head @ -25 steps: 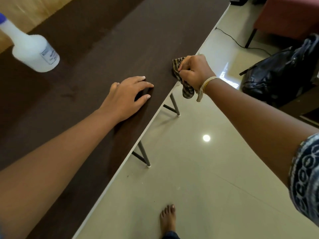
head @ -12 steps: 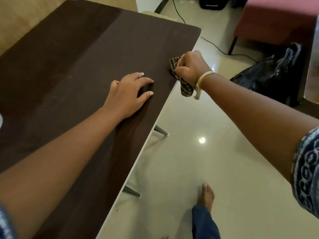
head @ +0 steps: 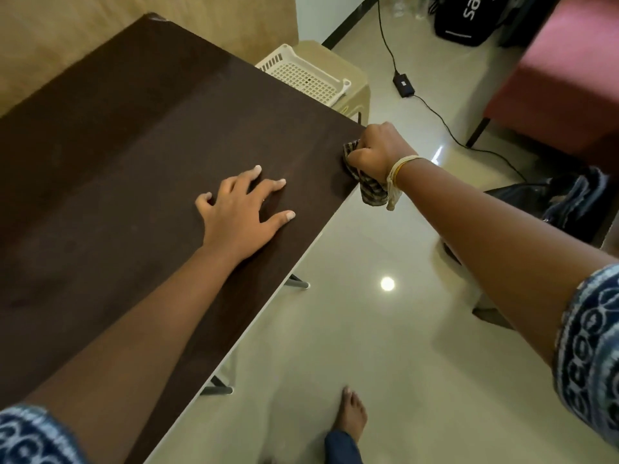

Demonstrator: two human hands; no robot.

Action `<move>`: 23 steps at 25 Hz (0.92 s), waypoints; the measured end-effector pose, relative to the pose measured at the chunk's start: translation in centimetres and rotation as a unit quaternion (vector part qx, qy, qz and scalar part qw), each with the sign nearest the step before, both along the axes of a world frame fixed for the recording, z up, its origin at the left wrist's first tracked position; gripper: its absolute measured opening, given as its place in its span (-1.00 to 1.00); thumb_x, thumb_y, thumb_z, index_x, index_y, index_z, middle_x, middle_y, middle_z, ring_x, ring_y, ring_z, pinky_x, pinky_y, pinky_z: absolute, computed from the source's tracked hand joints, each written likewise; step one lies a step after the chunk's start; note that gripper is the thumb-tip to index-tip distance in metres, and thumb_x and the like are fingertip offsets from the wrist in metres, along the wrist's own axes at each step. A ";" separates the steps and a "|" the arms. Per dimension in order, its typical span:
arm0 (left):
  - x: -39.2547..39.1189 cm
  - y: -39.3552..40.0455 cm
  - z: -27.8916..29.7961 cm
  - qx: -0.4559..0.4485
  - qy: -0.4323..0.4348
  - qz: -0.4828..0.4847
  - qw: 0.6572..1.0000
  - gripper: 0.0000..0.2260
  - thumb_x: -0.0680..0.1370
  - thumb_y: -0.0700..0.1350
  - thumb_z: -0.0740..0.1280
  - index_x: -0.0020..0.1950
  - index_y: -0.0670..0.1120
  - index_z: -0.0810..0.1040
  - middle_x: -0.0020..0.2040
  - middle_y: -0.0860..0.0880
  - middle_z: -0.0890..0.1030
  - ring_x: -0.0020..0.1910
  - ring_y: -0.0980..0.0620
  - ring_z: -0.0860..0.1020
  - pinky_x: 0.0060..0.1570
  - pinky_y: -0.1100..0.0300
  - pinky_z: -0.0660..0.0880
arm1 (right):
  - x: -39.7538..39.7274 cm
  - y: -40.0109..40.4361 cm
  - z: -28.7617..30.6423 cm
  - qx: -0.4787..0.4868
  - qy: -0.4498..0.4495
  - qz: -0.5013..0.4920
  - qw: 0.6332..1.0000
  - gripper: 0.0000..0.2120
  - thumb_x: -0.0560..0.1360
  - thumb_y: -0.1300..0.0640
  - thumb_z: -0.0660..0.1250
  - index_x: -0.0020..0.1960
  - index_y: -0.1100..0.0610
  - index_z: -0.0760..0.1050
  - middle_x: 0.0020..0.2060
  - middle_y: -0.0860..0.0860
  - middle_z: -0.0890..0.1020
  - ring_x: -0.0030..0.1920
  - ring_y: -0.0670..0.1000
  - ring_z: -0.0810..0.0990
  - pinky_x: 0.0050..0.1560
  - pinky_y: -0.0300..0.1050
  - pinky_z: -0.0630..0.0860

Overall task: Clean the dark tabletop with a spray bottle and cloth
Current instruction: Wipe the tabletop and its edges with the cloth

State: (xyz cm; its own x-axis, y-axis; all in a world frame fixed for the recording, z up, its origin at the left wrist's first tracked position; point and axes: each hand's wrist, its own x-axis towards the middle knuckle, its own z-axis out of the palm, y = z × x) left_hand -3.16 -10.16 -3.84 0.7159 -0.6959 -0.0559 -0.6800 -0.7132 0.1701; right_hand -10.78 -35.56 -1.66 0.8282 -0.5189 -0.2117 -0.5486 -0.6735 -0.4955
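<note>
The dark brown tabletop [head: 127,155] fills the left half of the view. My left hand [head: 241,209] lies flat on it with fingers spread, near the right edge. My right hand [head: 378,152] grips a striped cloth [head: 370,189] at the table's far right corner; part of the cloth hangs off the edge. The spray bottle is out of view.
A white perforated basket [head: 301,73] sits on a beige stool [head: 355,92] just past the table's far end. A black cable and adapter [head: 403,83] lie on the tiled floor. A black bag [head: 562,202] and a pink seat [head: 562,85] stand to the right. My bare foot [head: 350,416] is below.
My right hand has carried the cloth along the table's edge to the far corner. I have stepped forward, so the spray bottle has left the view. My left hand has slid forward on the table.
</note>
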 end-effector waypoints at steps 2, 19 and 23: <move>-0.2 -0.1 0.3 0.007 0.006 0.007 1.000 -0.54 0.50 0.37 0.19 0.38 0.33 0.33 0.54 0.11 0.22 0.48 0.01 0.21 0.33 -0.23 0.16 | 0.7 -0.3 0.2 0.009 -0.006 -0.008 1.000 -0.71 0.47 0.13 0.26 -0.13 0.38 0.55 -0.33 0.18 0.51 -0.30 0.12 0.49 -0.36 -0.10 0.41; 0.6 -1.9 4.1 0.046 0.136 0.034 0.989 -0.63 0.50 0.20 0.35 0.30 0.21 0.47 0.45 0.05 0.34 0.42 -0.02 0.31 0.31 -0.15 0.26 | 6.2 -1.1 7.2 0.526 -0.158 -0.333 0.767 -0.75 0.39 0.05 0.17 -0.10 0.16 0.53 -0.21 0.10 0.57 -0.21 0.09 0.53 -0.16 -0.15 0.46; 0.6 -4.4 7.9 -0.361 0.488 0.327 0.724 -0.90 0.60 -0.07 0.29 -0.02 0.07 0.59 0.03 0.02 0.64 0.13 -0.03 0.60 0.18 0.05 0.48 | 5.2 3.7 6.0 0.724 -0.232 -0.303 0.575 -0.57 0.43 0.07 0.26 0.23 0.27 0.50 0.18 0.25 0.51 0.18 0.26 0.50 0.31 0.20 0.41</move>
